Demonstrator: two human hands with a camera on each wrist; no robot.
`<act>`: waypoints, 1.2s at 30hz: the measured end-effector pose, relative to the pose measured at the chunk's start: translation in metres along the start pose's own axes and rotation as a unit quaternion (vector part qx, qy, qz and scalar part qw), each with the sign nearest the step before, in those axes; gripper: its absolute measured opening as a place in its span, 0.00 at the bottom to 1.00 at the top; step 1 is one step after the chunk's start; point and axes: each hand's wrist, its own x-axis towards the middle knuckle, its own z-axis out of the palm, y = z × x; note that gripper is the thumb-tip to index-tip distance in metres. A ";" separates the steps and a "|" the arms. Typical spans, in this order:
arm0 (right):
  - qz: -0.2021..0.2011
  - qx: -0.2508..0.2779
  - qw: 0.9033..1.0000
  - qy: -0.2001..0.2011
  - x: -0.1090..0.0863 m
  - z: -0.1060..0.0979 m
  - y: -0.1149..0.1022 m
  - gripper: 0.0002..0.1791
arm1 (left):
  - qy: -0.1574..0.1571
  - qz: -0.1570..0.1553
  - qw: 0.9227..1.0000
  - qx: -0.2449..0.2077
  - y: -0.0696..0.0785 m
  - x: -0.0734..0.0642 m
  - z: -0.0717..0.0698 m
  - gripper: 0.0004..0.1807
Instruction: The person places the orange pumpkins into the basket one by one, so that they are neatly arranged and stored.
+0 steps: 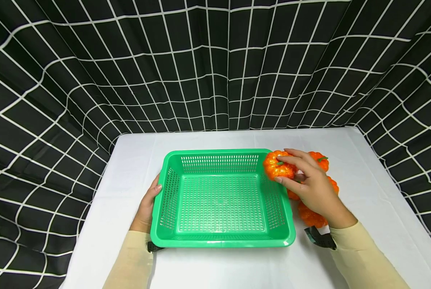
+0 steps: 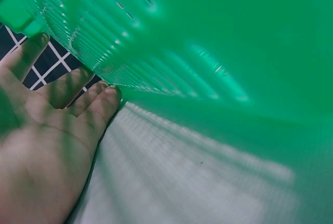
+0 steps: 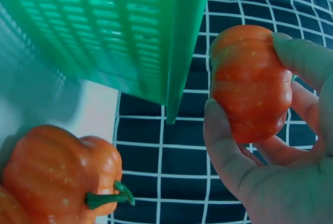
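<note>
A green plastic basket (image 1: 220, 243) with slotted walls stands on the white table, with nothing in it. My left hand (image 1: 148, 206) holds its left side, the thumb at the rim and the fingers (image 2: 106, 102) against the outer wall. My right hand (image 1: 318, 186) grips a small orange toy pumpkin (image 1: 277, 166) between thumb and fingers. This pumpkin is raised above the basket's right rim in the head view; from the right wrist it shows just outside the green wall (image 3: 119, 42). Below my right hand lie several more pumpkins (image 1: 312, 216), partly hidden by it.
The white tablecloth (image 1: 129, 160) runs around the basket. Black curtains with a white grid (image 1: 215, 72) close off the back and both sides. In the right wrist view, resting pumpkins (image 3: 52, 172) sit close by the basket's wall.
</note>
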 end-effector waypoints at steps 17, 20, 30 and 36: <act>-0.017 0.006 0.999 -0.041 0.007 0.010 -0.012 0.30 | -0.003 0.011 1.000 0.004 0.001 0.001 0.002 0.40; -0.024 0.018 0.999 -0.045 0.009 0.013 -0.014 0.30 | -0.003 0.006 1.000 0.002 0.002 0.000 0.002 0.40; -0.031 0.008 0.999 -0.042 0.011 0.020 -0.016 0.31 | -0.008 0.001 1.000 -0.004 0.001 0.002 0.000 0.39; -0.038 0.008 0.998 -0.040 0.011 0.019 -0.018 0.32 | -0.008 0.001 1.000 -0.012 0.000 0.001 0.000 0.39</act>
